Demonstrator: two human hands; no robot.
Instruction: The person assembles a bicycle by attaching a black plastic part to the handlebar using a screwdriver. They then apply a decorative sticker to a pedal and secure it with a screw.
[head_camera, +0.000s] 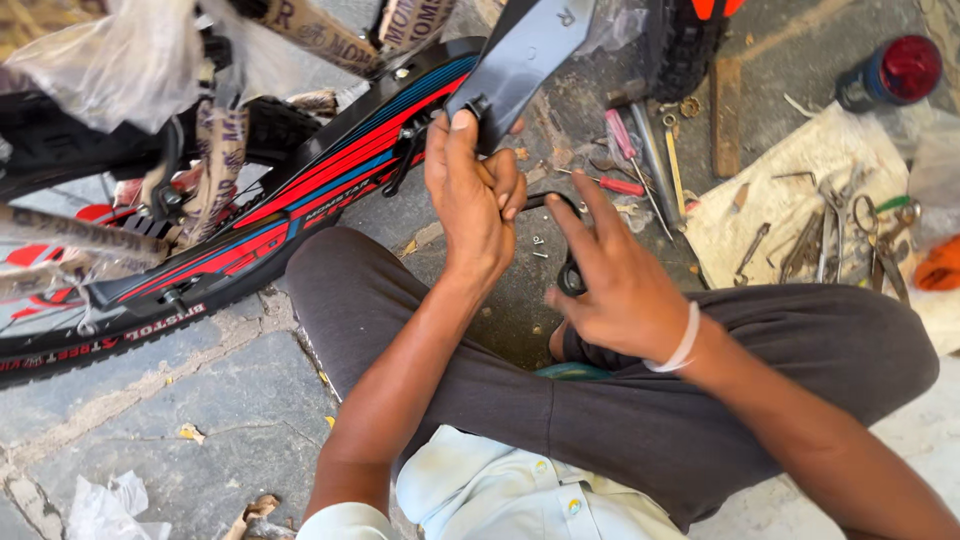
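Black plastic, flat and glossy, is what we hold up: a long bicycle mudguard (520, 55) that slants from our left hand (470, 190) toward the top edge of the view. Our left fingers are curled tight around its lower end, thumb pressed flat against the bracket there, forearm rising straight from our lap. Our right hand (615, 285), a white band at the wrist, is closed on a small black tool (571, 275) just beside the left hand, index finger stretched out toward it. Room is tight. To the left, the red, blue and black bicycle frame (330, 160) runs close along our grey-trousered knee (340, 290). To the right, a red-handled screwdriver (622, 186) and loose spanners (820, 240) on a pale cloth crowd the stone floor (200, 400), leaving only a narrow bare strip between our hands and the tools.
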